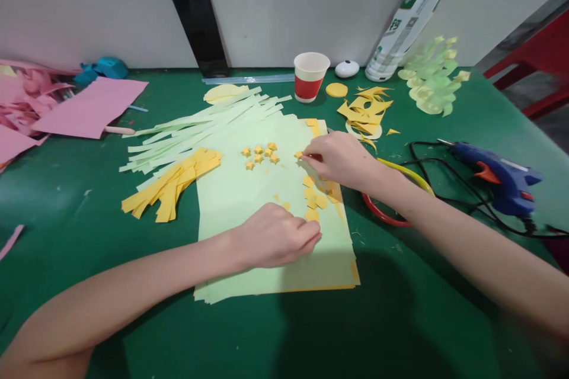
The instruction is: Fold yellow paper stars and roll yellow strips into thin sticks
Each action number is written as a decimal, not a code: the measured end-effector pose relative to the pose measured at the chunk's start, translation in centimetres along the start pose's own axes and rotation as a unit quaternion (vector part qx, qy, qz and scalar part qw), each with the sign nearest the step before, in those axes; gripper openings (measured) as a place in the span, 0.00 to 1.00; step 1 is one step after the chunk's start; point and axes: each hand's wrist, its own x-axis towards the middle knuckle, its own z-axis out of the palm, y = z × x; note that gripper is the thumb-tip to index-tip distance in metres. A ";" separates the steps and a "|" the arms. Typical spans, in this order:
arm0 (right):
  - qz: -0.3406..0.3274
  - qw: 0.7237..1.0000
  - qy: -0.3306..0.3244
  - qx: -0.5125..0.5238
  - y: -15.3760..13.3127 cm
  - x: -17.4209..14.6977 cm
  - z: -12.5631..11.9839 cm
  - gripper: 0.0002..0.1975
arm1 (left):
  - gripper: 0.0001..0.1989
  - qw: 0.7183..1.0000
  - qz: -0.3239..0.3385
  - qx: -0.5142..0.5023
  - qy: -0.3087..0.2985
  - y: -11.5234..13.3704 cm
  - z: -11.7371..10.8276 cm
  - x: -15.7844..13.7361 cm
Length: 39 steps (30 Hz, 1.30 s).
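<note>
A small folded yellow paper star (299, 155) is at the fingertips of my right hand (335, 157), which pinches it just above the pale green paper sheets (240, 207). My left hand (282, 237) rests closed on the lower part of the sheets, fingers curled inward; anything inside them is hidden. Several finished yellow stars (259, 155) lie in a cluster left of my right hand. Small cut yellow paper pieces (316, 198) are scattered between my two hands. Yellow paper strips (175, 183) and light green strips (208, 124) fan out at the left edge of the sheets.
A red and white paper cup (309, 78), yellow scraps (367, 109) and a leaning bottle (409, 18) stand behind. Under my right forearm are red and yellow looped handles (384, 219). A blue glue gun (493, 177) with its cord lies right; pink paper (95, 108) lies left.
</note>
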 end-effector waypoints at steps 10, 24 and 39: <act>0.005 0.999 -0.054 -0.005 -0.7 1.1 0.5 0.14 | 0.12 0.998 0.061 0.012 0.008 -0.3 1.7 -1.3; -0.109 0.992 -0.015 0.056 0.3 -3.3 1.5 0.12 | 0.13 0.998 0.068 0.006 -0.004 -0.2 1.6 -1.1; -0.124 0.979 -0.043 0.155 1.4 -3.5 1.7 0.09 | 0.13 0.998 0.066 0.001 0.001 0.5 1.4 -0.2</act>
